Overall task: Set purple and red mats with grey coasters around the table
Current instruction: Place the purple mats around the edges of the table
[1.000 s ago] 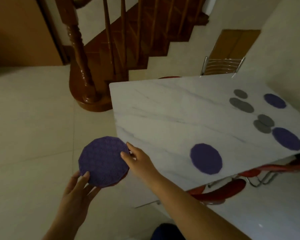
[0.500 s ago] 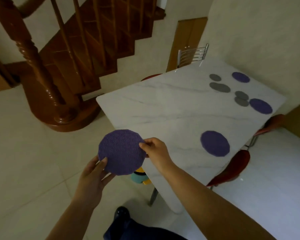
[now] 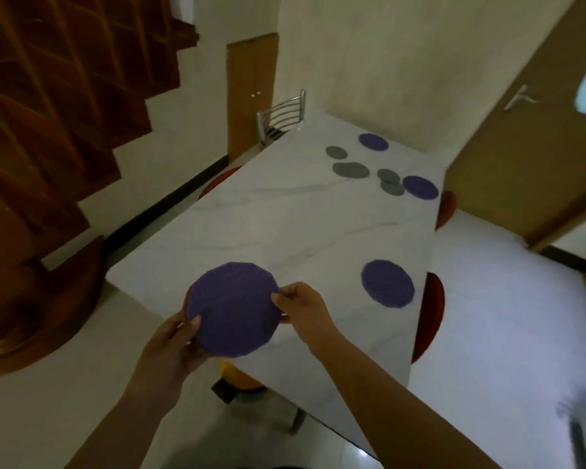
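Note:
I hold a round purple mat [image 3: 232, 308] over the near corner of the white marble table [image 3: 285, 225]. A thin red edge shows under its left rim. My left hand [image 3: 178, 346] grips its lower left edge and my right hand [image 3: 300, 308] pinches its right edge. One purple mat [image 3: 387, 283] lies on the table near the right edge. Two more purple mats [image 3: 420, 186] [image 3: 373, 141] lie at the far end. Several grey coasters [image 3: 351, 170] lie loose between them, some overlapping.
A metal-backed chair [image 3: 281, 118] stands at the table's far left. Red chair seats [image 3: 432, 313] [image 3: 446, 208] are tucked along the right side, another red seat [image 3: 217, 181] on the left. A wooden staircase [image 3: 58, 106] rises at left. A brown door [image 3: 528, 130] stands at right.
The view has swung round towards the table's short end. The mat in my hands has moved from beside the table to over its near corner.

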A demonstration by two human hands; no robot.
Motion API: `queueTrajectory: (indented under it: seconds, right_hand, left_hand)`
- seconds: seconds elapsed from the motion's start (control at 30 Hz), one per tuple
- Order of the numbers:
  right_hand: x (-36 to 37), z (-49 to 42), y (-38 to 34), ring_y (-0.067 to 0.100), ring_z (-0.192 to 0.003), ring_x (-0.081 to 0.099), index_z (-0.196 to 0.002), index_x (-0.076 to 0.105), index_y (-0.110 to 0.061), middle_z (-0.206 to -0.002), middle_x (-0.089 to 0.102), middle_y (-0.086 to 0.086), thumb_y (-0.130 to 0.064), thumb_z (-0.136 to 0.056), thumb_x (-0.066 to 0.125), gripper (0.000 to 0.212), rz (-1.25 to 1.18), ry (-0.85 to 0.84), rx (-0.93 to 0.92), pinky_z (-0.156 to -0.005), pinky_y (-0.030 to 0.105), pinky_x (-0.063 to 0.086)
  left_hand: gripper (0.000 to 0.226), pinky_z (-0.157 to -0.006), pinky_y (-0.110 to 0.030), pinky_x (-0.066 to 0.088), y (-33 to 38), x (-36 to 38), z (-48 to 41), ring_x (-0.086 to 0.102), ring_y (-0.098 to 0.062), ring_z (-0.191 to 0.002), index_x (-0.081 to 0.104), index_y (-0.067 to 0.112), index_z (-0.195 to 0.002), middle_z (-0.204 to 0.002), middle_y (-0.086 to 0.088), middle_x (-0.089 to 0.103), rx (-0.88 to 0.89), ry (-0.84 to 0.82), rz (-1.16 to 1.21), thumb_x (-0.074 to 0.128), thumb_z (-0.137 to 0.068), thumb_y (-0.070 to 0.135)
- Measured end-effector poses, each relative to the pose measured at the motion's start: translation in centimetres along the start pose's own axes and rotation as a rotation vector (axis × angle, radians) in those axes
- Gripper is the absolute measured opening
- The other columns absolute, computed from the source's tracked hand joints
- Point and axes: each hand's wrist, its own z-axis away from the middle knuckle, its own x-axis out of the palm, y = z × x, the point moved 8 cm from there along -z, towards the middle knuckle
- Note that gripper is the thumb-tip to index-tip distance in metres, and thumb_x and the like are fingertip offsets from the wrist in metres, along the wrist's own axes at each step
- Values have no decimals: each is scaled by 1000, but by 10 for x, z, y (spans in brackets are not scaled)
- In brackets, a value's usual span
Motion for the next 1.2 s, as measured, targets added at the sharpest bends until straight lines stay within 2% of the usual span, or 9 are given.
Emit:
queueTrajectory:
  seconds: [0.17,0.37,0.53,0.67,0.77,0.9,1.03,1.13,1.2]
  right_hand:
    - [-11,-10,-6,9,-69,66,-80,59,-17,-80,64,1,-19,-88,62,9,-140,210,-13,-60,20,56]
    - [22,-14,-7,16,-72,68,-78,61,-21,-81,68,3,-21,-86,65,8,-142,512,85,-70,34,60]
    - [52,-18,-30,16,-74,67,-82,59,-19,-81,66,1,-24,-88,62,9,-224,656,81,-58,19,55]
    - [77,-20,-30,14,-73,64,-85,60,-12,-83,64,5,-22,-89,60,11,-345,643,153,-54,17,54]
    - [88,-22,-22,20,-80,65,-93,62,-4,-89,65,12,-21,-89,60,18,-465,583,212,-64,25,57]
    - [85,-21,-7,27,-91,67,-106,60,0,-99,66,16,-16,-91,57,23,-690,592,208,-66,29,57]
    - [66,-8,31,30,-98,66,-111,61,-4,-106,67,16,-12,-92,55,22,-828,697,209,-68,32,58]
    - [53,1,64,30,-92,67,-109,61,-5,-104,67,18,-10,-92,54,20,-819,801,268,-63,32,58]
    - [49,5,83,31,-89,66,-107,61,-4,-103,66,20,-9,-92,52,18,-781,847,323,-60,32,57]
  left_hand:
    - [31,-56,-34,60,21,16,-57,72,-23,-90,62,9,-117,-114,-6,70,-158,-184,-36,60,-87,17]
    - [31,-56,-30,58,54,7,-110,74,-20,-83,65,14,-110,-106,-3,74,-262,-388,-156,62,-80,21]
    - [44,-63,-33,59,92,-3,-147,71,-22,-96,62,15,-121,-115,-4,72,-323,-484,-219,63,-79,25]
    - [40,-64,-32,59,104,-21,-166,71,-23,-95,61,15,-121,-114,-6,72,-348,-492,-249,62,-82,24]
    - [36,-62,-32,59,103,-30,-176,73,-23,-90,62,16,-117,-108,-5,74,-375,-483,-273,64,-82,22]
    - [28,-61,-31,59,105,-41,-192,73,-20,-85,63,17,-113,-101,-2,76,-372,-413,-231,62,-86,20]
    - [24,-61,-30,59,112,-56,-212,71,-19,-89,63,17,-115,-111,-3,70,-341,-317,-198,58,-92,17]
    - [32,-62,-30,59,118,-58,-225,67,-22,-96,58,14,-124,-117,-5,66,-319,-281,-181,57,-92,16]
    - [31,-62,-30,59,119,-58,-230,65,-23,-100,58,14,-123,-117,-4,66,-309,-258,-175,56,-93,16]
